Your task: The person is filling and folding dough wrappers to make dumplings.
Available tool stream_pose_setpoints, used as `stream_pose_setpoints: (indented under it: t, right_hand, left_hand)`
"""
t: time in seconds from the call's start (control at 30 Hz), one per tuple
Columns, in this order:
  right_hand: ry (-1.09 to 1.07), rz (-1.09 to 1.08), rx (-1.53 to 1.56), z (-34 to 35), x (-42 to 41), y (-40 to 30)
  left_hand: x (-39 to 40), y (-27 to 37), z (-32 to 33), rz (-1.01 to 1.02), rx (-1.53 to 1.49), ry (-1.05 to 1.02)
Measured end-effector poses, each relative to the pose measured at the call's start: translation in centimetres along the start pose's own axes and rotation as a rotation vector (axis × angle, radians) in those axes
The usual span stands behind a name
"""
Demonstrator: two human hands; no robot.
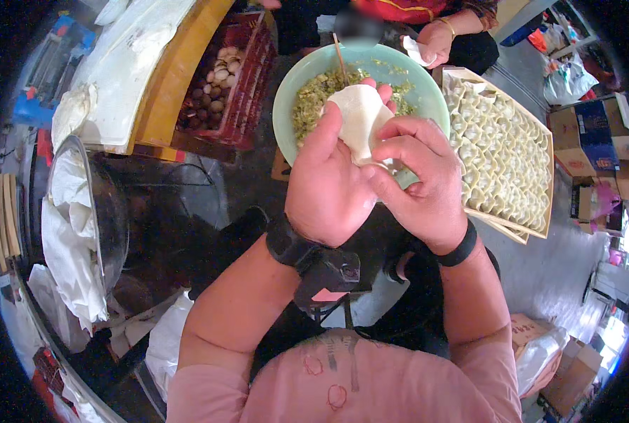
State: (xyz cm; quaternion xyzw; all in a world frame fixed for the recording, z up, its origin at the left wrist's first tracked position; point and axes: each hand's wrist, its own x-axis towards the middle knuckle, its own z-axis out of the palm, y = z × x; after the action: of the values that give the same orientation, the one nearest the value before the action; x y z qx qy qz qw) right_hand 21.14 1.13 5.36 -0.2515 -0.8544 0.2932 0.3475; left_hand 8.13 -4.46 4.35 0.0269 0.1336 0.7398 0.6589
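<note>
A pale dough wrapper (361,119) rests in my left hand (327,185), with the thumb along its left side and fingertips showing behind it. At its lower right edge, my right hand (423,172) pinches the dough between thumb and bent fingers. Whether filling lies inside the wrapper is hidden. Both hands are above the near part of a large light-green bowl (282,113). Chopped greenish filling (314,100) fills much of the bowl, and a thin wooden stick (339,58) stands up out of it.
Right of the bowl, a wooden tray (550,174) holds many rows of folded dumplings (499,153). Across from me, another person's hand (435,45) holds a wrapper. To the left are a red plastic crate (245,79) of roundish produce, a floured board (129,69) and a cloth-filled metal basin (114,238).
</note>
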Motion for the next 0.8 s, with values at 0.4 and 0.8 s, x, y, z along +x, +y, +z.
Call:
stream_pose_setpoints:
  t: [0.4, 0.8]
  right_hand:
    - [0.085, 0.378, 0.395, 0.2, 0.3, -0.3]
    - [0.128, -0.025, 0.004, -0.2, 0.4, 0.5]
  left_hand:
    - [0.1, 0.2, -1.1, 0.008, 0.490, -0.144]
    - [-0.7, -0.3, -1.3, -0.144, 0.026, -0.175]
